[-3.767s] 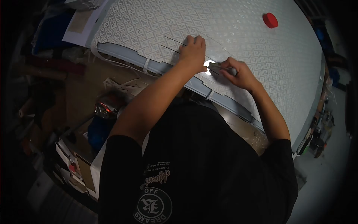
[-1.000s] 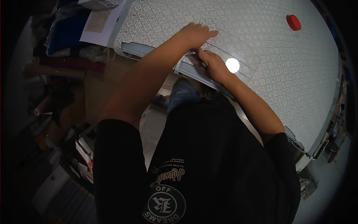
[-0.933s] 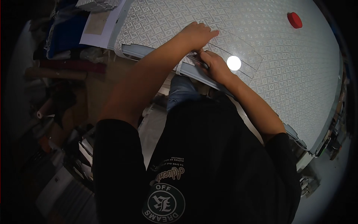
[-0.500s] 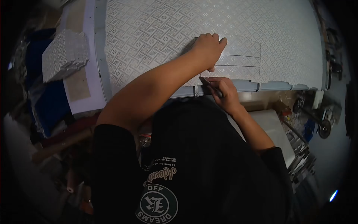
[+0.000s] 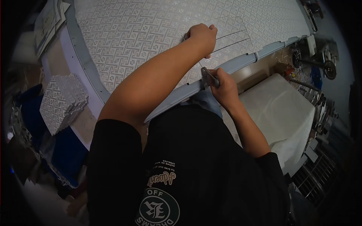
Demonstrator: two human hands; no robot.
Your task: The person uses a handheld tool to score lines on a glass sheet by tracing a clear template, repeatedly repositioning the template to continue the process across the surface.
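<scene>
A sheet of white and silver patterned material [image 5: 143, 34] covers the work table in front of me. On it lies a clear plate [image 5: 241, 28] marked with two dark lines. My left hand [image 5: 201, 37] is on the plate's near-left part, fingers curled down around it, with a dark piece showing beside the knuckles. Just below, at the table's near edge, my right hand [image 5: 225, 87] is closed around a small grey metal hand tool [image 5: 205, 77]. The tool's tip points up toward the plate's lower corner; its exact kind I cannot tell.
A stack of cut patterned pieces [image 5: 60, 100] sits at the left on the side surface, with papers [image 5: 51, 26] farther up. Grey edging [image 5: 241, 62] runs along the table's front. A pale covered block [image 5: 277, 109] stands to the right, and blue material [image 5: 60, 150] hangs lower left.
The view has turned and shifted, so the table edge now slants. My right hand has drawn the tool back slightly toward my body; my left hand stays on the plate.
</scene>
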